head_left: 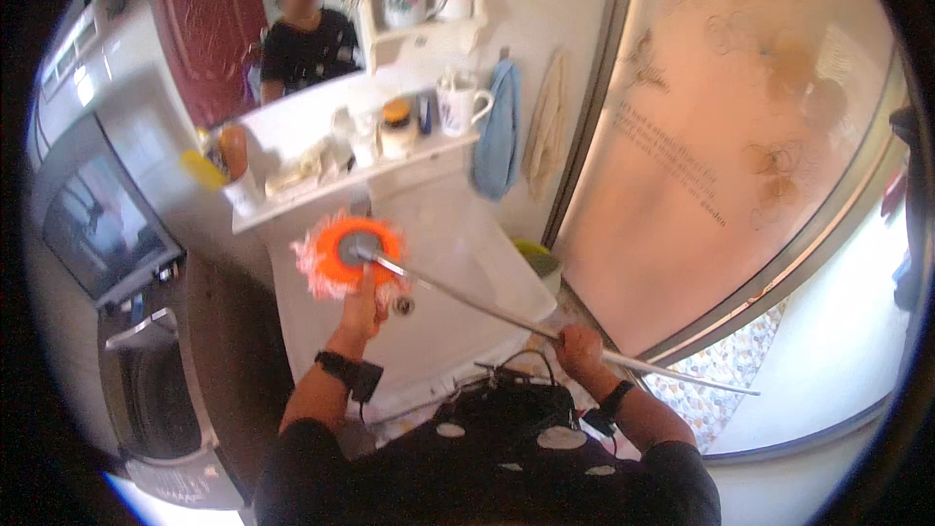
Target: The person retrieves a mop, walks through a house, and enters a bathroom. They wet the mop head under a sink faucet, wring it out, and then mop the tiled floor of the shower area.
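Observation:
A spin mop head (319, 263) with an orange disc, a grey centre and pale pink strands is over a white sink basin (467, 263), near its back left. My left hand (361, 313) grips the near edge of the mop head, one digit lying up against the orange disc. From the disc's centre a metal mop handle (475, 300) slants down to the right. My right hand (581, 351) is closed around this handle, whose free end sticks out past it. The sink drain (403, 305) shows beside my left hand.
A ledge (431, 153) behind the sink bears a white mug (456, 108), an orange-lidded jar (397, 128) and other toiletries. Blue (498, 131) and beige towels (546, 128) hang nearby. A frosted door (701, 161) stands right; a top-loading washing machine (157, 394) with raised lid (109, 212) stands left.

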Demonstrator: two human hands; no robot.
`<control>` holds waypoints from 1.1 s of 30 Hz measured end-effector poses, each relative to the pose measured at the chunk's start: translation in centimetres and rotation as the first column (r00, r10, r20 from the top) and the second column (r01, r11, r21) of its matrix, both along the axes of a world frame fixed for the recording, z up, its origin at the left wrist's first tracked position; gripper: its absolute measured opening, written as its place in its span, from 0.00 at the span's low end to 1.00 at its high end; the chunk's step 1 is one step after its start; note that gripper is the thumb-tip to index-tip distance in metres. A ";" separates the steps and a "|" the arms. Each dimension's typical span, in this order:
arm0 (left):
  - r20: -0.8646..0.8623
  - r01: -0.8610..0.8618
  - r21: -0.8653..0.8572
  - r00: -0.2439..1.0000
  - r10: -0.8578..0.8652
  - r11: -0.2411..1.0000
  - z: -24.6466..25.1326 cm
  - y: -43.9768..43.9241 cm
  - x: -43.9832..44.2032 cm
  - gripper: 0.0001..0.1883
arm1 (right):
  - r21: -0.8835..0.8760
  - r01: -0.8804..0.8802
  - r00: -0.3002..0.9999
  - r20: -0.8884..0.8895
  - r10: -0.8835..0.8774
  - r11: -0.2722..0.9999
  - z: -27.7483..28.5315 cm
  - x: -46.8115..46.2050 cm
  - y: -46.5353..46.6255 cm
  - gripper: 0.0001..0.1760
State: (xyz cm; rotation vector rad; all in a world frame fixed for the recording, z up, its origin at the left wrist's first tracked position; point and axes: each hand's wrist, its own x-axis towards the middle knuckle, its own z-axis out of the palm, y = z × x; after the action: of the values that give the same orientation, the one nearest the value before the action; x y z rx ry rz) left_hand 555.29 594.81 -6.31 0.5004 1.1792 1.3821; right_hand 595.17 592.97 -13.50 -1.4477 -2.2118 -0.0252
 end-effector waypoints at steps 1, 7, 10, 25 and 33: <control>-0.005 -0.025 0.040 1.000 0.025 0.999 0.1 0.1 0.3 0.17 | 0.146 -0.004 0.998 -0.055 0.013 0.989 0.2 -0.3 -0.2 0.11; -0.050 -0.062 0.086 0.997 0.066 0.994 0.1 0.8 0.6 0.16 | -0.174 0.073 0.996 0.061 -0.063 0.982 0.7 -0.4 -0.1 0.14; -0.045 -0.083 0.070 0.995 0.087 0.994 -0.3 1.1 0.2 0.14 | -0.269 0.017 1.000 0.028 -0.009 0.963 0.1 -0.1 0.2 0.18; 0.561 -0.198 0.616 0.790 -0.248 0.763 1.3 -1.7 -7.1 0.44 | -0.611 -0.107 0.992 -0.008 0.129 0.784 0.3 1.3 -0.3 0.26; 0.088 0.233 0.563 0.937 -0.339 0.793 2.7 1.0 -13.3 0.39 | -0.419 0.016 0.975 0.207 0.078 0.908 1.2 0.8 -0.9 0.18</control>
State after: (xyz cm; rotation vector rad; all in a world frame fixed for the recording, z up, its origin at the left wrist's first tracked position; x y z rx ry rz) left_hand 542.02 595.78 -3.64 0.8957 0.5073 1.4503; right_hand 595.94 592.11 -12.27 -1.7007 -2.5325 0.3379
